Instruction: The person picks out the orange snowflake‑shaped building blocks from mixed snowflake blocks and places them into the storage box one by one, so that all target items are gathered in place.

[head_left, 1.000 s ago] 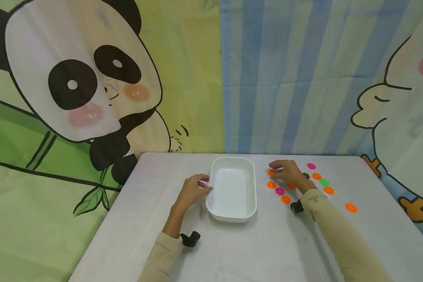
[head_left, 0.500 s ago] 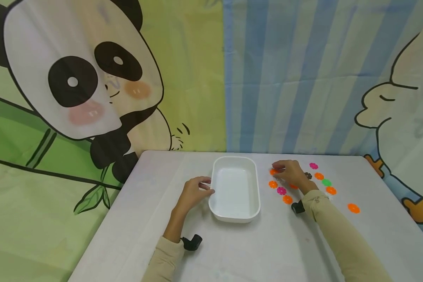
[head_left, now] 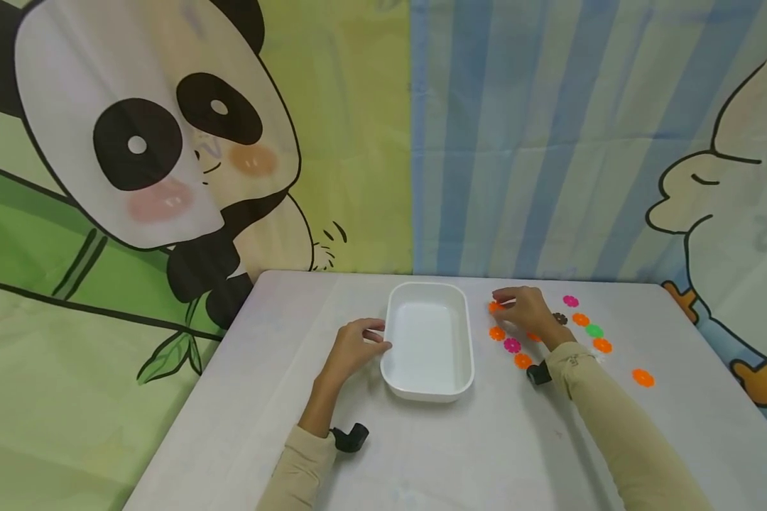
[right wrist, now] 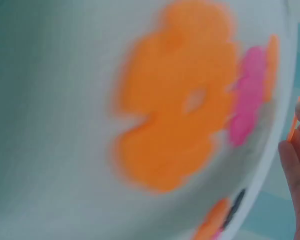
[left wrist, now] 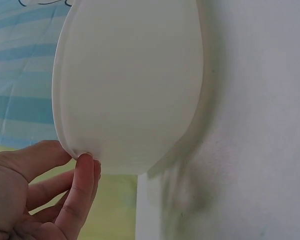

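Observation:
My left hand pinches the left rim of a deep white plastic tray between thumb and fingers. From the left wrist, the side of the tray fills the upper middle, with the fingertips at its rim. To the right of the tray, my right hand pinches an orange flower-shaped disc. In the right wrist view this disc shows edge-on between thumb and fingers. Close by lie an orange disc, a pink disc and another orange disc.
Right of the right hand lie more flower discs: pink, dark brown, green and several orange ones, one farther off. The white table ends at a printed curtain behind.
The head view has shifted slightly. The right hand's orange disc has risen a little from the table. My left hand keeps its place at the tray's rim.

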The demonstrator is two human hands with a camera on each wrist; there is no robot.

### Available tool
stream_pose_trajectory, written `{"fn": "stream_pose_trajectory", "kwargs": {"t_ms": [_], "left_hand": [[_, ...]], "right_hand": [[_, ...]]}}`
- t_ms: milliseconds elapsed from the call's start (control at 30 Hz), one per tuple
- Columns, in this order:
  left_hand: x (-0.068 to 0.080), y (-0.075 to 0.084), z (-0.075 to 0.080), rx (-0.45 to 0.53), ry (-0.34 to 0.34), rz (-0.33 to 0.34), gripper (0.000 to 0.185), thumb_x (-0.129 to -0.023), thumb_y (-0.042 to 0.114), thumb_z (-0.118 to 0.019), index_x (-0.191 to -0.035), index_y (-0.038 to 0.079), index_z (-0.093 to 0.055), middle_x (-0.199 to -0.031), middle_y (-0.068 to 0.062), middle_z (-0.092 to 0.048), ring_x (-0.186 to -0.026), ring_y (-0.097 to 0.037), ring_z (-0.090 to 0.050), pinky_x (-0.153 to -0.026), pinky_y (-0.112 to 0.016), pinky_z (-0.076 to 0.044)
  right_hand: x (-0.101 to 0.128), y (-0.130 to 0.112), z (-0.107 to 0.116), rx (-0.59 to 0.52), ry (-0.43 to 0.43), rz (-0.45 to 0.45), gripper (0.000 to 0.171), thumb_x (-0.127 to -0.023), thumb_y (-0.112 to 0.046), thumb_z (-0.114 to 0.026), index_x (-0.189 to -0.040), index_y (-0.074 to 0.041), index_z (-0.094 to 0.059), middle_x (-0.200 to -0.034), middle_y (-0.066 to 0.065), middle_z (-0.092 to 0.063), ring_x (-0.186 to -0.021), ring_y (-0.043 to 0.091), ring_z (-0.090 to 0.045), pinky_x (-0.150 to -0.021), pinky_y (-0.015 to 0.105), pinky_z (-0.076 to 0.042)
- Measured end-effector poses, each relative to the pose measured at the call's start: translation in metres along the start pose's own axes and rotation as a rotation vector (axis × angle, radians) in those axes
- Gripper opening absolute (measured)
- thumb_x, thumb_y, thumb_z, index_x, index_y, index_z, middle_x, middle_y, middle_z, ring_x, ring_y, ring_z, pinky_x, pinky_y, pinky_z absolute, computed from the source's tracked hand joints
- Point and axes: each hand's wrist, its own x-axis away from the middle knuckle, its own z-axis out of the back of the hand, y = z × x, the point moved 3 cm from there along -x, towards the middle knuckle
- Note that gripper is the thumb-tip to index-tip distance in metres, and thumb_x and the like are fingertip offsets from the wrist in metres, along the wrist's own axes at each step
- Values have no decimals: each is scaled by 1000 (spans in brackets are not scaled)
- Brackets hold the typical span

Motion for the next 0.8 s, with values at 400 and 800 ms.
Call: {"fn": "stream_pose_trajectory", "kwargs": {"t_ms": [400, 800], "left_hand": [[2, 1, 0, 10, 29, -32, 43, -79, 13, -81, -119, 3, -67, -110, -6, -69, -89, -16, -67, -71, -30, -55], [1, -2, -3, 23, 40, -49, 43, -79, 11, -80, -119, 2, -66, -110, -8, -69, -90, -18, -68, -73, -31, -56]], "right_hand": [[-18, -91, 0, -77, 119, 285, 39, -81, -5, -76, -119, 1, -68, -116, 19, -67, -99, 34, -67, -80, 43, -56], [-37, -159, -41, -185, 153, 371, 34, -78, -1, -77, -111, 4, -71, -109, 18, -69, -94, 33, -69, -79, 39, -57]]}}
